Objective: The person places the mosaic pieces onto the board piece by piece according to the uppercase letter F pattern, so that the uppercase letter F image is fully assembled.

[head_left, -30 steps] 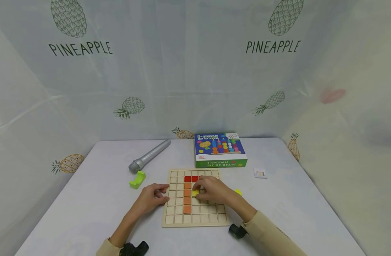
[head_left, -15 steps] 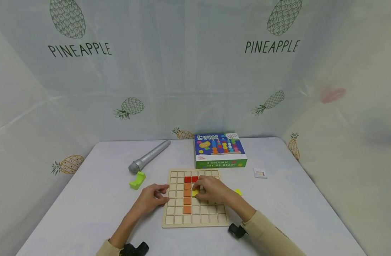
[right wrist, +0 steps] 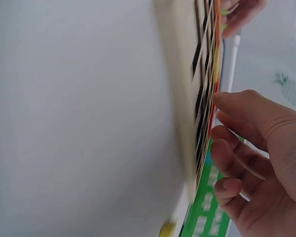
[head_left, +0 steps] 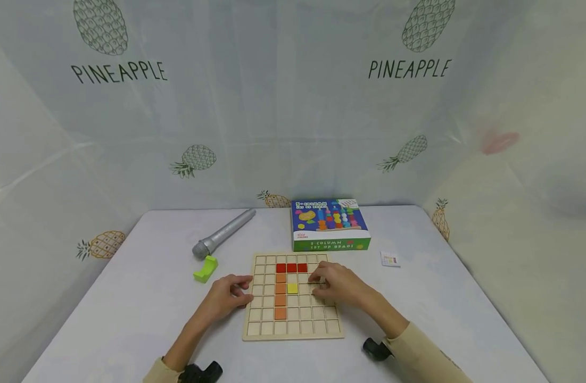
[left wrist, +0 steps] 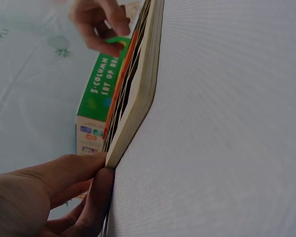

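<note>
A wooden grid board (head_left: 267,330) lies in the middle of the table. Three red tiles (head_left: 291,268) form a row near its far side, and several orange tiles (head_left: 280,288) run down a column from the row's left end. To the right of that column sits a yellow tile (head_left: 293,288) in its own square. My left hand (head_left: 224,294) touches the board's left edge with thumb and fingertips, thumb and index apart. Over the right part of the board is my right hand (head_left: 341,284), fingers loosely bent, nothing between them.
Behind the board stands a bead-set box (head_left: 331,226). A silver microphone (head_left: 225,233) and a light green curved block (head_left: 206,269) lie left of it. A small white card (head_left: 390,259) is on the right. A yellow piece (right wrist: 167,228) shows beyond the board in the right wrist view.
My right hand has let go of the yellow tile and moved right, uncovering that tile and the third red one. The left hand stays at the board's edge.
</note>
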`<action>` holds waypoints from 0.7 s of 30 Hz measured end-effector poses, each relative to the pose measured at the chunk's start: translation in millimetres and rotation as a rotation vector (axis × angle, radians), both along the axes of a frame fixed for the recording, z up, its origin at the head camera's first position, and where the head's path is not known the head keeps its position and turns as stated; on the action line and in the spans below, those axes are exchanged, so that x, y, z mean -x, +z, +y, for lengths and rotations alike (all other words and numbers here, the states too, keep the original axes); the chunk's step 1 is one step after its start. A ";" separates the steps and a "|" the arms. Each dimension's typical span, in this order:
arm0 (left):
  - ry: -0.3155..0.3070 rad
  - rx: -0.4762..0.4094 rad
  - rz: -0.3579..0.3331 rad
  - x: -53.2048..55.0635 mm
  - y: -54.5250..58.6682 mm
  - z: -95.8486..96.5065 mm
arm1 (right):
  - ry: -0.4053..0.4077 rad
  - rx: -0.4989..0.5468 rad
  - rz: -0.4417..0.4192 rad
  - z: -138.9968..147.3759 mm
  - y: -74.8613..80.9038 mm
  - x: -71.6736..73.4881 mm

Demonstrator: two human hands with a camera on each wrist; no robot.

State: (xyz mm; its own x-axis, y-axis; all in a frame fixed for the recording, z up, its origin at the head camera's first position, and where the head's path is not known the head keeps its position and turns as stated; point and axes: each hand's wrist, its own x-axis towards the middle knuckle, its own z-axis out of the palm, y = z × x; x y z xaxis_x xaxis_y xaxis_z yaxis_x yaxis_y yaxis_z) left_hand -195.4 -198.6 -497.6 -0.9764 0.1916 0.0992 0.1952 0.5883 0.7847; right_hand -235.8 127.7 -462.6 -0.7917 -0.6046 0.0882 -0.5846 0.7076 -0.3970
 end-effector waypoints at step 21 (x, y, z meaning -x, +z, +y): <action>-0.010 -0.001 0.010 -2.2 3.7 0.0 | -0.139 -0.022 0.044 89.2 -6.5 -8.0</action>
State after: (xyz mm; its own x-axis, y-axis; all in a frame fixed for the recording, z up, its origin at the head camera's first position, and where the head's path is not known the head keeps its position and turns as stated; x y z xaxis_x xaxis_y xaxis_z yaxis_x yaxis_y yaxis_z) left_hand -193.2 -198.6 -494.0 -0.9735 0.2009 0.1096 0.2090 0.5852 0.7835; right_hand -227.8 216.9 -469.1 -0.8633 -0.4920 0.1124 -0.4971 0.7910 -0.3566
